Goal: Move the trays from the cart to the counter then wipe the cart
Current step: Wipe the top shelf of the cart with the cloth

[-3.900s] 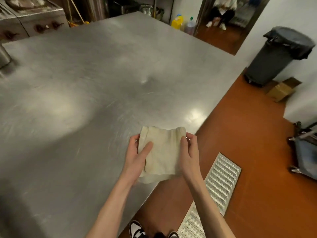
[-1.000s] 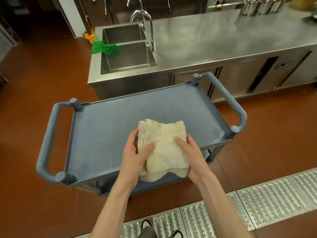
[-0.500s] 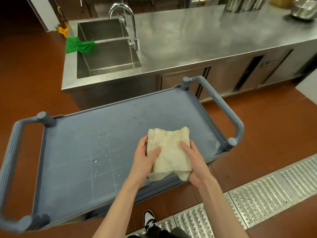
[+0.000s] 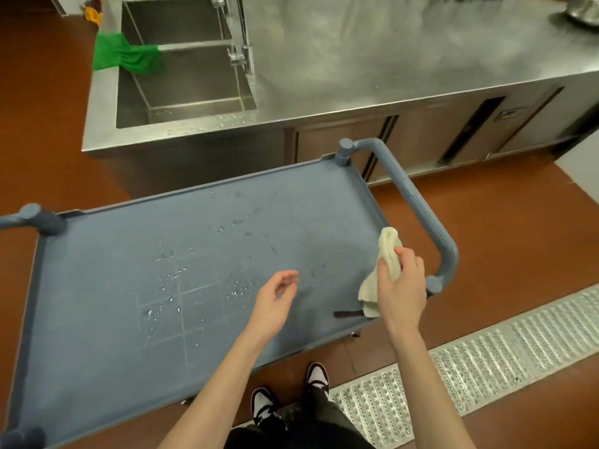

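Observation:
The blue-grey cart (image 4: 97, 312) stands in front of me, its top shelf bare of trays and dotted with water drops and white specks near the middle. My right hand (image 4: 402, 290) grips a cream cloth (image 4: 387, 254) bunched up above the shelf's right end, close to the right handle (image 4: 421, 218). My left hand (image 4: 275, 299) hovers over the shelf with loosely curled fingers and holds nothing. No trays are in view.
Behind the cart runs a steel counter (image 4: 389, 59) with a double sink (image 4: 181, 82) and faucet (image 4: 243, 34); a green cloth (image 4: 126, 58) hangs over the sink's left rim. A metal floor grate (image 4: 486, 358) lies along the red floor by my feet.
My left hand has let go of the cloth. My right hand now holds it alone, bunched, and has moved toward the cart's right end. The view has come closer to the cart.

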